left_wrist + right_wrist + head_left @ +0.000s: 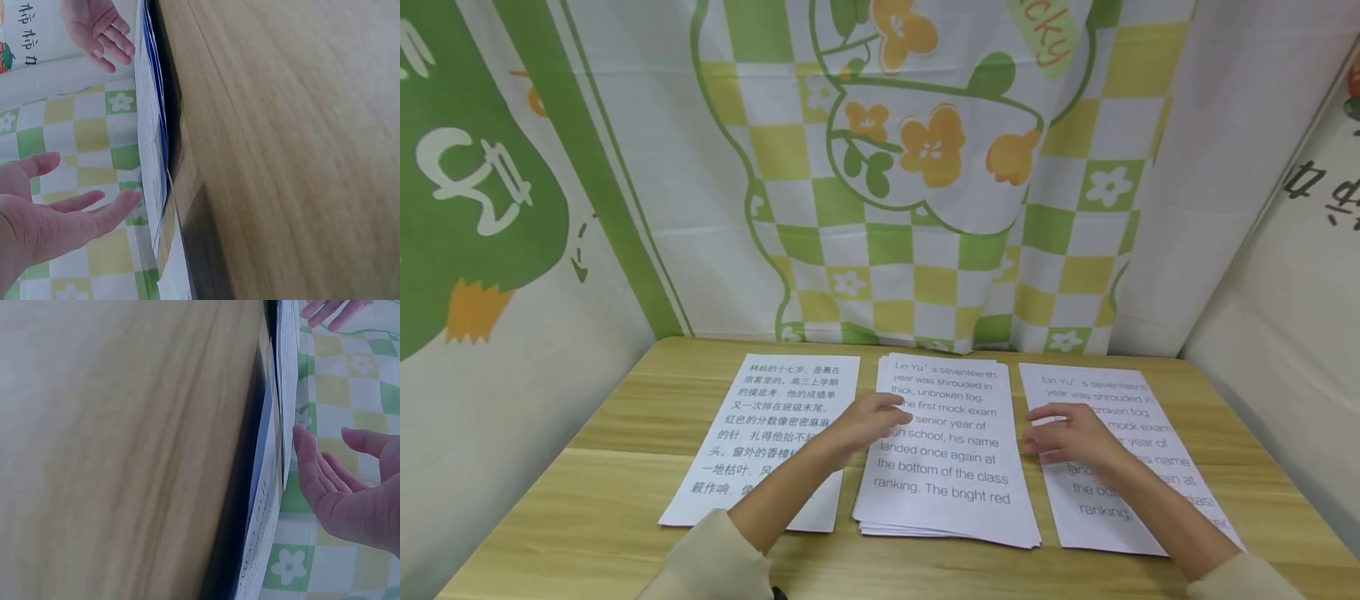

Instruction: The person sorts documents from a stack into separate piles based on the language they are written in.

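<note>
Three lots of printed paper lie side by side. On the left is a sheet with Chinese text [752, 433]; in the middle, a stack of English-text sheets [947, 454] with slightly uneven edges; on the right, another English-text sheet [1120, 525]. My left hand [863, 425] hovers over the left edge of the middle stack, fingers apart and loosely bent. Above the left part of the right sheet is my right hand [1071, 435], covering some of its words. In the wrist views both the left hand [62, 225] and the right hand [350, 497] are raised off the paper and hold nothing.
A wood-grain table [602, 467] carries the papers. Behind it hangs a curtain [925, 275] with green and yellow checks and flowers. Printed cloth walls [512, 400] stand close on both sides.
</note>
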The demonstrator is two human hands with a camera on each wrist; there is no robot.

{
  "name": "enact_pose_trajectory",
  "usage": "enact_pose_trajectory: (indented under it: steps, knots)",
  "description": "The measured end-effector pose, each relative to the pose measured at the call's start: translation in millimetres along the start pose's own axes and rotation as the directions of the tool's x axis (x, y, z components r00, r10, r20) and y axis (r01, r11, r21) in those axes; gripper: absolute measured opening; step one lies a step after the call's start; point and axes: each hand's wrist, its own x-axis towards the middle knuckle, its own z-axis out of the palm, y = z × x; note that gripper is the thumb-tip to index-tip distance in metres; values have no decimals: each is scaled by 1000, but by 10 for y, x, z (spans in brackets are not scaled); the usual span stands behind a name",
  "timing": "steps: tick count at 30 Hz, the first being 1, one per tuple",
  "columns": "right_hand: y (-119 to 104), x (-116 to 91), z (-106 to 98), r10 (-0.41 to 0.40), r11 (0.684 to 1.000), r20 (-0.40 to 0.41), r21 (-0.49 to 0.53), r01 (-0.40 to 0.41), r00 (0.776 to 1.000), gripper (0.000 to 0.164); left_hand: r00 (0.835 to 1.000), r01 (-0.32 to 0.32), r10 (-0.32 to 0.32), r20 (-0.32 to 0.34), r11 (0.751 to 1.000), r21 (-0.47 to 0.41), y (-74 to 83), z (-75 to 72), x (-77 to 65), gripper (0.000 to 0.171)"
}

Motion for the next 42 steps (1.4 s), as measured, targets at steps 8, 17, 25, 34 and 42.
enact_pose_trajectory:
  steps: [8,17,25,34,42]
  knots:
    - [-38,47,107,58,996,-9,-72,-58,998,51,999,44,-43,-20,999,31,-63,-88,1,62]
    - [-64,57,146,93,992,-19,-80,-94,995,56,996,87,-87,-5,996,15,-72,-98,-5,61]
    - [-75,54,157,88,993,-35,-73,-90,995,55,998,70,-70,2,997,16,-114,-104,-11,61]
    - [-110,65,182,80,993,-78,-74,-86,994,55,999,53,-53,1,998,34,-130,-117,-21,60]
    - [-145,93,205,76,994,-111,-69,-84,991,49,999,46,-47,2,998,43,-128,-117,-30,60]
